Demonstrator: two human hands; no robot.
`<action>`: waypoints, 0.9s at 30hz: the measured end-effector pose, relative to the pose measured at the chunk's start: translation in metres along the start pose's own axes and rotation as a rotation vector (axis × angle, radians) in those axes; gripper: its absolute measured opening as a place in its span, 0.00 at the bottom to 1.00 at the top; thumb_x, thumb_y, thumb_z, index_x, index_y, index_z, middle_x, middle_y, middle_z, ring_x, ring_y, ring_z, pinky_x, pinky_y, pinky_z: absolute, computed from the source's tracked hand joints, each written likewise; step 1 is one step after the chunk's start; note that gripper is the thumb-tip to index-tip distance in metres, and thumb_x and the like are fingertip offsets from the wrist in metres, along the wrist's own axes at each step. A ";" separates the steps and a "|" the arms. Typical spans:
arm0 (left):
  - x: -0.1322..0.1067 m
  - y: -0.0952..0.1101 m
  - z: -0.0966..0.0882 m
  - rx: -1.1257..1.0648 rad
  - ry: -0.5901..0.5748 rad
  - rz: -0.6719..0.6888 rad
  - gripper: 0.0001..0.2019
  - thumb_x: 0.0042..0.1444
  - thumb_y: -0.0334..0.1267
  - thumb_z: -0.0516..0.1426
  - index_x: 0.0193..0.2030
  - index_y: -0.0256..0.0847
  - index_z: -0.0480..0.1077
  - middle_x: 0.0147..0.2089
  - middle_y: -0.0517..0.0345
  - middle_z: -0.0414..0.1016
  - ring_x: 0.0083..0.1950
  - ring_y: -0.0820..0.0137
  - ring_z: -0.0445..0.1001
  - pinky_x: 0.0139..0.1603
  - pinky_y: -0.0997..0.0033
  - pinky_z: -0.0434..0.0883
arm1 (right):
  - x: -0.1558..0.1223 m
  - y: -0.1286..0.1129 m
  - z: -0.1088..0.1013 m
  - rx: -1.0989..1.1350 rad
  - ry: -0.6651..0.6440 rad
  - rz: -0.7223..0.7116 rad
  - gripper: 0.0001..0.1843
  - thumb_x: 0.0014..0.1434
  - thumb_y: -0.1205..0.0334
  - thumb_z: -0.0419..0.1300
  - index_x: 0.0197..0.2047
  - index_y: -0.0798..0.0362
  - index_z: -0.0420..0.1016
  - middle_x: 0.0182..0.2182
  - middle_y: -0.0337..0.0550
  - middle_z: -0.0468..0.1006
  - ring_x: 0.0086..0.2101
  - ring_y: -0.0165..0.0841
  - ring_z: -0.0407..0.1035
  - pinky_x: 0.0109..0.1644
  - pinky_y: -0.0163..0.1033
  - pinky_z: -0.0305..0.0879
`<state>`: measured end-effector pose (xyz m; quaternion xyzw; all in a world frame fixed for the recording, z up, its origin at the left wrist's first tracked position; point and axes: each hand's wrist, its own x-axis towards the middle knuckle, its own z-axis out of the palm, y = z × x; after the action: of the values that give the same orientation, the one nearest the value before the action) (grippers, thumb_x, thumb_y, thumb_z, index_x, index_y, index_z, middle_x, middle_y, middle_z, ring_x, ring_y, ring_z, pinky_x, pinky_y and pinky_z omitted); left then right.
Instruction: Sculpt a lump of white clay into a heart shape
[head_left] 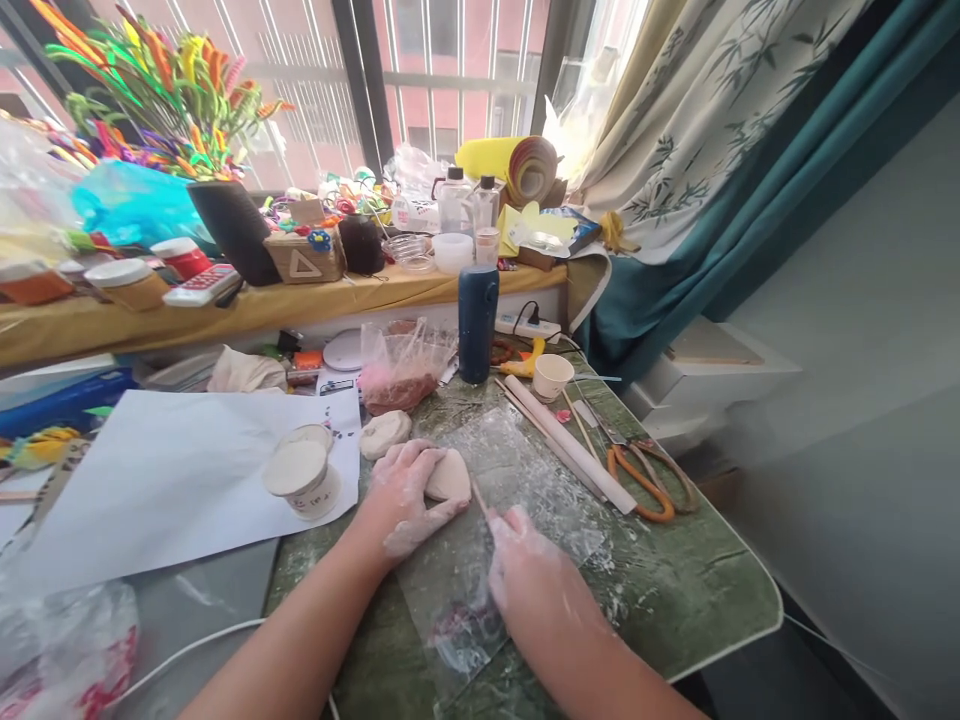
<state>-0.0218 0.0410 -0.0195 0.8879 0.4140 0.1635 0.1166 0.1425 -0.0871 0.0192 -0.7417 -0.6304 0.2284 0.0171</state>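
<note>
A flat, rounded piece of pale clay [450, 476] lies on a dusty clear plastic sheet [480, 580]. My left hand [409, 495], coated in white powder, holds it from the left, fingers along the far side and thumb along the near side. In my right hand [529, 560] is a thin stick-like tool [480, 497], whose tip meets the clay's right edge; the fingers are closed round it. Another clay lump [385, 434] sits just beyond my left hand. To the left, a paper cup [311, 490] with a pale round clay piece [295, 467] on top stands on white paper [180, 470].
A rolling pin [570, 444], thin sticks and orange-handled scissors [646, 485] lie at right. Behind are a small cup [553, 376], a dark blue bottle [477, 325] and a plastic bag of reddish clay [401, 375]. Craft supplies crowd the windowsill [322, 300]. A white cable [187, 650] crosses the front left.
</note>
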 end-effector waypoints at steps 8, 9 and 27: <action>0.002 -0.006 0.006 0.008 0.027 0.015 0.30 0.56 0.60 0.64 0.59 0.43 0.73 0.60 0.48 0.73 0.61 0.48 0.68 0.62 0.45 0.65 | -0.006 0.005 -0.002 0.036 0.031 -0.021 0.24 0.62 0.77 0.53 0.58 0.57 0.77 0.50 0.55 0.79 0.43 0.38 0.77 0.47 0.35 0.71; 0.002 -0.005 0.005 0.008 0.033 0.017 0.30 0.56 0.60 0.64 0.58 0.43 0.73 0.60 0.48 0.74 0.60 0.48 0.69 0.62 0.45 0.65 | -0.007 0.004 -0.004 0.033 0.011 -0.029 0.23 0.62 0.77 0.53 0.58 0.57 0.77 0.50 0.55 0.79 0.43 0.38 0.77 0.47 0.35 0.70; 0.010 0.008 0.010 0.072 0.037 -0.069 0.32 0.55 0.57 0.66 0.61 0.41 0.71 0.61 0.45 0.73 0.60 0.48 0.70 0.63 0.45 0.66 | 0.030 0.044 -0.007 0.123 0.153 -0.043 0.22 0.63 0.67 0.55 0.59 0.50 0.76 0.47 0.48 0.78 0.37 0.38 0.74 0.38 0.39 0.61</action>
<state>-0.0061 0.0432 -0.0234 0.8736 0.4519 0.1608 0.0827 0.1889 -0.0663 0.0025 -0.7409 -0.6277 0.2088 0.1157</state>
